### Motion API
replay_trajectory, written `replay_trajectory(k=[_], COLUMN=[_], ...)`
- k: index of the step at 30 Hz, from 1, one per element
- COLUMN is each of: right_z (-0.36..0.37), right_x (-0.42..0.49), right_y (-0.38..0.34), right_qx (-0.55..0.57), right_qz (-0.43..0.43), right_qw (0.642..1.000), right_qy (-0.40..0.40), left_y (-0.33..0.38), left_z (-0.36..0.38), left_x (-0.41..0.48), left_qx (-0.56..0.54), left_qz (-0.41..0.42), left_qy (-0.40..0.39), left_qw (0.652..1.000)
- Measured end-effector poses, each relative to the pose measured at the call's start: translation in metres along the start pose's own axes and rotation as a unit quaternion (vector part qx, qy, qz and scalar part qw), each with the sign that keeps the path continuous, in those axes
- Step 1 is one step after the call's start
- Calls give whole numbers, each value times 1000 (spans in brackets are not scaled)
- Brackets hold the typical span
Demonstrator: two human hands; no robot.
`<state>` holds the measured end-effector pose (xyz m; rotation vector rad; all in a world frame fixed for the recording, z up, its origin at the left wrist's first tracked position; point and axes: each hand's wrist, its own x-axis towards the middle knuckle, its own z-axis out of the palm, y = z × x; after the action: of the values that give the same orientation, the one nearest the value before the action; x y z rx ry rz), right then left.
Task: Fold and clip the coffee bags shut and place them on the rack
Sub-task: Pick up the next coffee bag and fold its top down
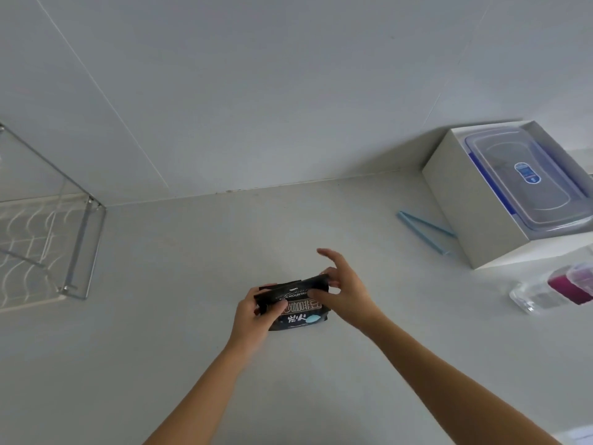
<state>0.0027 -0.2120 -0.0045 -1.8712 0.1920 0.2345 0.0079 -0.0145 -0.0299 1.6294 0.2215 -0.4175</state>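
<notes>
Coffee bag [293, 303], small and black with printed lettering, sits on the pale counter [192, 316] near the middle of the view, well apart from the wire rack [80, 239] at far left. Judged light and soft: a pliable pouch with a thin top strip that should crease, a body likely lumpy with contents, and film that is probably a bit slick. Best hold looks to be the two upper corners, where the flat strip can be pinched and turned down without squeezing the filling. Left hand [253, 316] grips the bag's left edge, thumb curled across the front, fingers behind and hidden. Right hand [345, 290] pinches the upper right corner between thumb and a bent finger; the forefinger sticks up free, touching nothing. Top edge appears bent over, though how far the fold goes cannot be told. Blue clip [423, 223] lies on the counter to the right, just beside a white box [465, 213] holding a clear lidded tub [519, 181], well apart from both hands. Clip not yet on the bag. Risk as judged: the fold may spring back if one hand lets go to reach for the clip.
</notes>
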Motion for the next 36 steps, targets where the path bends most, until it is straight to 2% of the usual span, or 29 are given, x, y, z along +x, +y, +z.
replay_trajectory(k=[2,5,8,14,20,30,36], right_z=[-7,-7,-1,19,14,13,5], right_x=[7,15,15,1,3,3,7], right_y=[-5,-15,-15,-4,-11,-5,-6], right_qx=[7,-54,-115,-100,-88,-82,-61], right_qz=[23,-5,-20,-58,-20,-26,-33], right_qw=[997,990,987,993,996,994,997], right_qy=[-70,-129,-107,25,13,66,-20], left_y=[-1,-2,-2,-1,-1,0,2], left_z=[-1,0,1,5,5,4,5], left_x=[1,-1,-2,-2,0,1,1], left_qx=[8,15,8,14,22,28,17], left_qz=[-9,-4,-2,18,27,13,-8], left_qy=[-1,5,14,31,32,30,30], left_qw=[1000,1000,1000,999,999,999,999])
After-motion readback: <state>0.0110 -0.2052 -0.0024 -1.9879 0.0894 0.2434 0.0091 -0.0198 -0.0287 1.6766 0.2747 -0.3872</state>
